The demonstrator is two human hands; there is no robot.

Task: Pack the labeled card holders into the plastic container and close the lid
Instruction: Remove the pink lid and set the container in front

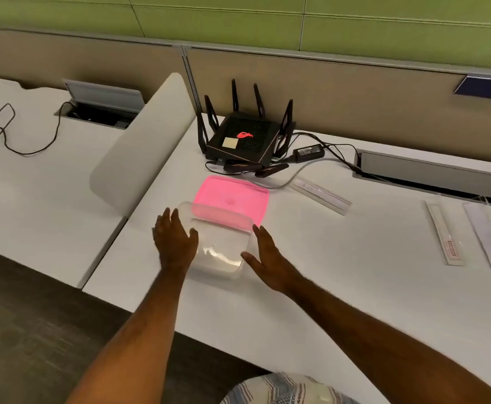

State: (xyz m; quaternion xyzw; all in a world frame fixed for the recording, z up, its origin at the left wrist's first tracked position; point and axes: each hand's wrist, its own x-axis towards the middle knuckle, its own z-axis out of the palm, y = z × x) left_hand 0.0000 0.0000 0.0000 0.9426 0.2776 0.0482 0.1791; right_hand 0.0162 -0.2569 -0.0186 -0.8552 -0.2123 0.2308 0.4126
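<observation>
A clear plastic container [219, 246] stands open on the white desk [340, 287], with its pink lid [232, 198] lying flat just behind it. My left hand [174, 242] rests against the container's left side, fingers spread. My right hand [267, 258] is flat against its right side, fingers apart. Whether either hand grips the container is blurred. Clear card holders lie on the desk to the right: one long one [321, 193] near the lid, another with a red label [445, 231] far right, and a wider one [489, 237] beside it.
A black router [242, 141] with antennas and its power brick [309, 151] and cables sit behind the lid. A cable tray [433, 173] is recessed at the back right. A rounded divider [145, 144] separates the neighbouring desk at left. The desk's front edge runs diagonally below my arms.
</observation>
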